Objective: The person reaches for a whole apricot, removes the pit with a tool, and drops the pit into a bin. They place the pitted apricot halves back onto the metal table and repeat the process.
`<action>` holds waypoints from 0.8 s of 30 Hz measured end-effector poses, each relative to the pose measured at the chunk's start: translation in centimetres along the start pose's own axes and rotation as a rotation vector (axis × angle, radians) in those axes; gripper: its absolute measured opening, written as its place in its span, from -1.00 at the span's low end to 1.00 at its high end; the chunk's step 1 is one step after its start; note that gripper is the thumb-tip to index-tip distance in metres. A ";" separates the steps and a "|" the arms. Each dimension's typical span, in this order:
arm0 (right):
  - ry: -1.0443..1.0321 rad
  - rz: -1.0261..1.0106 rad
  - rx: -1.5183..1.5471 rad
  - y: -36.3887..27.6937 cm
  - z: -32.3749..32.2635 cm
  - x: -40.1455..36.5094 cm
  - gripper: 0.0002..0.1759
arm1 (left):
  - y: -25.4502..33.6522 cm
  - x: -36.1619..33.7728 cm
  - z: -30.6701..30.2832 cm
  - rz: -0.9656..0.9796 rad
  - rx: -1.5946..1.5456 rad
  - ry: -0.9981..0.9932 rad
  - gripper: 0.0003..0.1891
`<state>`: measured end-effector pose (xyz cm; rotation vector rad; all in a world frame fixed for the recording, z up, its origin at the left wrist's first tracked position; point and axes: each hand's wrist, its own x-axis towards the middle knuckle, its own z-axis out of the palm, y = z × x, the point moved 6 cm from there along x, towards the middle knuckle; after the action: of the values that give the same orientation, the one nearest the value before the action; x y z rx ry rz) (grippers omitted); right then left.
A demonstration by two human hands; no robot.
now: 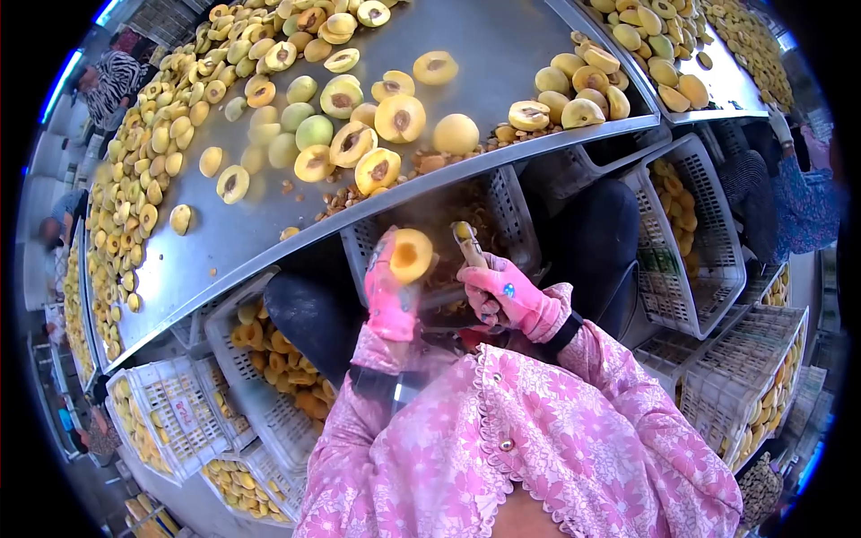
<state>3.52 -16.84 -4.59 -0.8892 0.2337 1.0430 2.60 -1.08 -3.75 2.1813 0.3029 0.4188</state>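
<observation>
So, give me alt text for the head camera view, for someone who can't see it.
A pink-gloved left hand holds a halved yellow fruit while the right hand grips a small tool. Beyond them, a metal table carries many more fruit halves; plastic crates of fruit stand around the person's legs.

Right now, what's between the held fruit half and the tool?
Open air separates the fruit half from the tool; the head view shows a crate below.
</observation>
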 end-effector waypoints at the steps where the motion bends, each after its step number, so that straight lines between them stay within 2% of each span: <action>1: 0.069 0.011 -0.056 0.3 -0.5 0.0 -0.84 | -2.1 0.2 -0.3 -0.385 -0.661 -0.081 -0.65; 2: 0.066 0.040 -0.087 0.8 -0.6 0.1 -0.82 | -3.9 -0.4 -0.8 -0.824 -1.285 0.114 -0.67; 3: 0.058 0.067 -0.119 1.2 -0.7 0.4 -0.81 | -4.0 -0.1 -3.3 -0.776 -1.266 0.119 -0.65; 4: 0.044 0.090 -0.153 1.4 -0.6 0.8 -0.80 | -4.1 0.4 -6.7 -0.613 -1.142 0.173 -0.62; 5: 0.002 0.077 -0.184 1.3 -0.4 0.8 -0.78 | -3.7 0.9 -10.4 -0.542 -1.089 0.207 -0.61; 6: -0.009 0.079 -0.205 1.5 -0.6 1.1 -0.77 | -3.9 1.2 -14.5 -0.471 -0.830 0.312 -0.61; 7: -0.019 0.081 -0.227 1.7 -1.0 1.5 -0.77 | -5.0 1.4 -18.4 -0.374 -0.608 0.395 -0.71; 8: -0.025 0.084 -0.249 1.9 -1.1 1.8 -0.76 | -4.7 1.9 -21.6 -0.382 -0.208 0.324 -0.71; 9: 0.003 0.091 -0.290 1.6 -0.7 1.6 -0.77 | -4.8 2.3 -24.0 -0.382 0.324 0.141 -0.66; 10: 0.003 0.112 -0.304 1.8 -0.6 1.9 -0.77 | -5.2 2.7 -25.5 -0.507 0.543 0.141 -0.61; 12: 0.008 0.149 -0.330 2.2 -0.4 2.5 -0.76 | -8.0 5.2 -27.6 -0.229 0.582 0.242 -0.58; 14: 0.014 0.135 -0.402 2.4 -0.6 3.2 -0.76 | -12.7 9.5 -28.7 -0.379 0.413 0.284 -0.56; 16: 0.035 0.169 -0.324 2.3 -0.8 3.3 -0.77 | -16.5 15.1 -28.3 -0.526 0.340 0.214 -0.51; 18: 0.036 0.190 -0.288 1.6 -0.3 3.3 -0.76 | -19.0 20.0 -26.4 -0.598 0.266 0.252 -0.50; 21: 0.115 0.207 -0.258 1.3 -0.6 3.9 -0.76 | -25.4 24.9 -22.6 -0.476 0.359 0.101 -0.53; 24: 0.125 0.216 -0.283 0.9 -0.2 4.2 -0.76 | -21.0 23.4 -19.9 -0.603 -0.084 0.210 -0.44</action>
<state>4.96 -14.05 -7.54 -1.2062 0.2966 1.2422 14.56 34.15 -4.96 1.8493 1.0045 0.3069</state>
